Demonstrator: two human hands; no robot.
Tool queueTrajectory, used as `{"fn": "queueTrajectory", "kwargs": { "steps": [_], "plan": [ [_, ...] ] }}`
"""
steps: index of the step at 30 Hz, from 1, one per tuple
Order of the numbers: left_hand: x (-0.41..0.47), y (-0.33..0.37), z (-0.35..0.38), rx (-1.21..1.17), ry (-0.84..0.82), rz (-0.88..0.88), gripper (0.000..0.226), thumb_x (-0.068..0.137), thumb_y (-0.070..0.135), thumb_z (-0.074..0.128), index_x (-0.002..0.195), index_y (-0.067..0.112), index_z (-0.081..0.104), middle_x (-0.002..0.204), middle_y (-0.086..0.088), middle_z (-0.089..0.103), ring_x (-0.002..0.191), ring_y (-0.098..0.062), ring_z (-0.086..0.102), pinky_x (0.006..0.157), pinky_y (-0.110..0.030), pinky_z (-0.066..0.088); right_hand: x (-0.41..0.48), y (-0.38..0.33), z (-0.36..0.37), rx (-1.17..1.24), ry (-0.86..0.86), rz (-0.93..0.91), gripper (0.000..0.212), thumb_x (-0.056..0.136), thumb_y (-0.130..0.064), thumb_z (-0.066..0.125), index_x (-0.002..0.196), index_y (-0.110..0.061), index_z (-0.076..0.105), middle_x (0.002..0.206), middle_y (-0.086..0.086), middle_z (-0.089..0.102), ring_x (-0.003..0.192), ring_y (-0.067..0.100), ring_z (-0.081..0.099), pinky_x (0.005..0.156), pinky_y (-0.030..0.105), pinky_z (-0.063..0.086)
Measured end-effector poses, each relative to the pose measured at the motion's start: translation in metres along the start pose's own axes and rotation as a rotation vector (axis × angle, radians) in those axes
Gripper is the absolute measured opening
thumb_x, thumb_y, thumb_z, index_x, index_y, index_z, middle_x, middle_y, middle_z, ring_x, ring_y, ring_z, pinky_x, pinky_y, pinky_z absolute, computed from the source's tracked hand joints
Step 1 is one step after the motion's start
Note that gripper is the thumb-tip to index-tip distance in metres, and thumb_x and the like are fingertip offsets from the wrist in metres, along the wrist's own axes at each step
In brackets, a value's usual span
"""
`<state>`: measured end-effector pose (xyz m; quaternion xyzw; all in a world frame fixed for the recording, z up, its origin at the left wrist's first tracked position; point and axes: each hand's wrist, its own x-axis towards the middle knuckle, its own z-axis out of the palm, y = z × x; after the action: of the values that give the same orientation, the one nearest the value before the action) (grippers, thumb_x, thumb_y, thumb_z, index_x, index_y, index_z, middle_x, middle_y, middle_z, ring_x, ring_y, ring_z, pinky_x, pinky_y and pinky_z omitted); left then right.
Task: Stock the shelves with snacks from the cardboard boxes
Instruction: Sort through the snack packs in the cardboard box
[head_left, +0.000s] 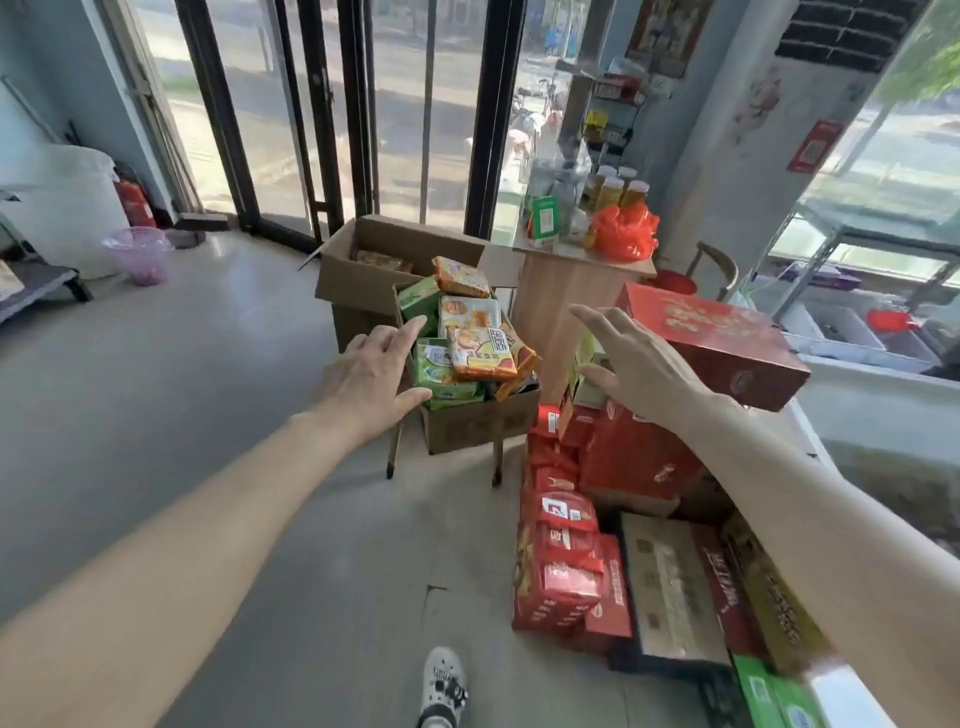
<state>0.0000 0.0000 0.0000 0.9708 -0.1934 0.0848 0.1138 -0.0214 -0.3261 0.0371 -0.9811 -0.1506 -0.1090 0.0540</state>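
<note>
Snack packets (467, 332) lie heaped in a cardboard box (480, 423) on a stool; a second cardboard box (363, 278) stands behind it, gift boxes (634, 457) stacked to the right, a desk (571, 291) behind those.

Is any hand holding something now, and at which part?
Nothing is held. The left hand is open at the left edge of the snack-filled cardboard box; the right hand is open in the air, right of it.

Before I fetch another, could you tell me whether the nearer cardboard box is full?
Full: snack packets are heaped above the rim of the nearer cardboard box.
</note>
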Motion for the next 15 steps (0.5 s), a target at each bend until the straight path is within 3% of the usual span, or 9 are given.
{"fn": "queueTrajectory", "kwargs": {
  "steps": [5, 15],
  "plan": [
    [0.084, -0.023, 0.048, -0.087, -0.032, -0.046, 0.086, 0.09, 0.045, 0.066, 0.155, 0.027, 0.013, 0.146, -0.008, 0.04, 0.129, -0.027, 0.044, 0.093, -0.044, 0.049, 0.057, 0.045, 0.04, 0.027, -0.012, 0.061, 0.073, 0.094, -0.028, 0.067, 0.155, -0.031, 0.026, 0.145, 0.003, 0.044, 0.118, 0.028, 0.054, 0.084, 0.044, 0.054],
    [0.241, -0.089, 0.127, -0.173, -0.124, -0.08, 0.085, 0.089, 0.04, 0.068, 0.154, 0.027, 0.015, 0.143, -0.011, 0.042, 0.128, -0.03, 0.046, 0.099, -0.047, 0.048, 0.197, 0.1, 0.122, 0.151, -0.073, 0.219, 0.064, 0.098, -0.025, 0.06, 0.154, -0.03, 0.031, 0.147, 0.002, 0.042, 0.125, 0.026, 0.05, 0.09, 0.039, 0.048]
  ]
}}
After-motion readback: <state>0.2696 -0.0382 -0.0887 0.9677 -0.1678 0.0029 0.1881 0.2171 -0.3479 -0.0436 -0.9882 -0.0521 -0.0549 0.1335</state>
